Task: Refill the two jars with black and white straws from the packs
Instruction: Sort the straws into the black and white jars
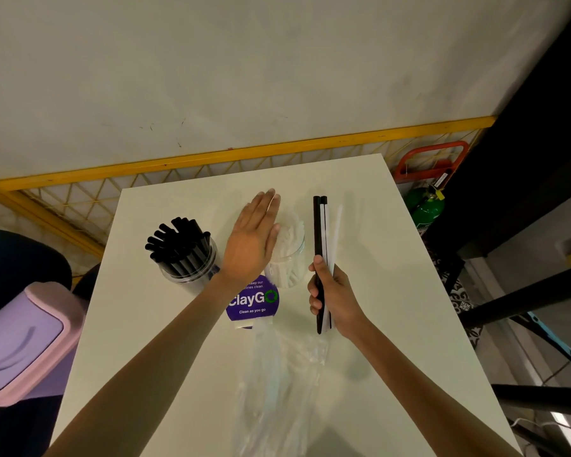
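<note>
A person's two bare arms reach over a white desk (393,291), seen from above. The right hand (333,291) is clenched around a small bundle of straws (322,232), at least two black and some white, held upright with most of their length rising above the grip and short ends showing below the palm. The left hand (251,239) is released, flat with fingers together and stretched out, hovering over the near-left side of a clear jar of white straws (289,255) and covering part of it. That jar stands just left of the held bundle. Taking the white-straw jar as the landmark: to its left, apart from it, stands a second clear jar packed with black straws (183,249) fanning out of its mouth. Directly in front of it, toward the person, lies a round purple sticker (253,301) reading "ClayGo" and "Clean as you go", with smaller words above partly hidden by the left wrist. Nearer still lies a crumpled clear plastic pack (277,384); its contents are hard to make out. Far left of the jar, off the desk, sits a pink and lilac bin (23,344). Far right, beyond the desk corner, stands a green cylinder (424,206).
</note>
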`<state>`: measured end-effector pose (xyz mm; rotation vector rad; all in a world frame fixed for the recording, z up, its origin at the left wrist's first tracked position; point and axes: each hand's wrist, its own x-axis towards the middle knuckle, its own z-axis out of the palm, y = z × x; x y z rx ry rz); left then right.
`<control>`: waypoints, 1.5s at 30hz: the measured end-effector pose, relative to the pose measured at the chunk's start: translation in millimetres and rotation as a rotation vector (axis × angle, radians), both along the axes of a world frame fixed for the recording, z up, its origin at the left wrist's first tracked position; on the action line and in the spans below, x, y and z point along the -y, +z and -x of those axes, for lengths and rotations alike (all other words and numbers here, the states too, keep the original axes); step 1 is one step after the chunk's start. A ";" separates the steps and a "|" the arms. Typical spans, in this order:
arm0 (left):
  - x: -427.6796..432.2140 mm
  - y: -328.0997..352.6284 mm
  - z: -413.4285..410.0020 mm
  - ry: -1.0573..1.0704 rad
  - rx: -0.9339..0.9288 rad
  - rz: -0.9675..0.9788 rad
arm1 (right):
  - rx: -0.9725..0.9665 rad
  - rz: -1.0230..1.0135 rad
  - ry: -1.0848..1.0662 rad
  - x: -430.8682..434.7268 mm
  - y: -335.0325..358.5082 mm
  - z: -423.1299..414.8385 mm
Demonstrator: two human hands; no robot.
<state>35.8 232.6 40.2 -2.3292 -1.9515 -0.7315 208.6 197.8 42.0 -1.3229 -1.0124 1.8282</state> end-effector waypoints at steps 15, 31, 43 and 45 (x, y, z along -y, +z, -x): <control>8.9 2.5 -16.5 -0.024 0.011 0.155 | 0.002 -0.038 -0.010 4.8 -0.2 2.7; 18.3 48.0 -91.8 0.397 0.631 0.328 | 0.346 -0.267 -0.172 13.8 -12.9 14.2; 11.5 43.7 -84.8 0.399 0.852 0.396 | 0.285 -0.248 -0.131 11.7 -8.9 4.8; 9.3 42.7 -81.4 0.410 0.856 0.419 | 0.221 -0.206 -0.104 12.4 -5.7 3.5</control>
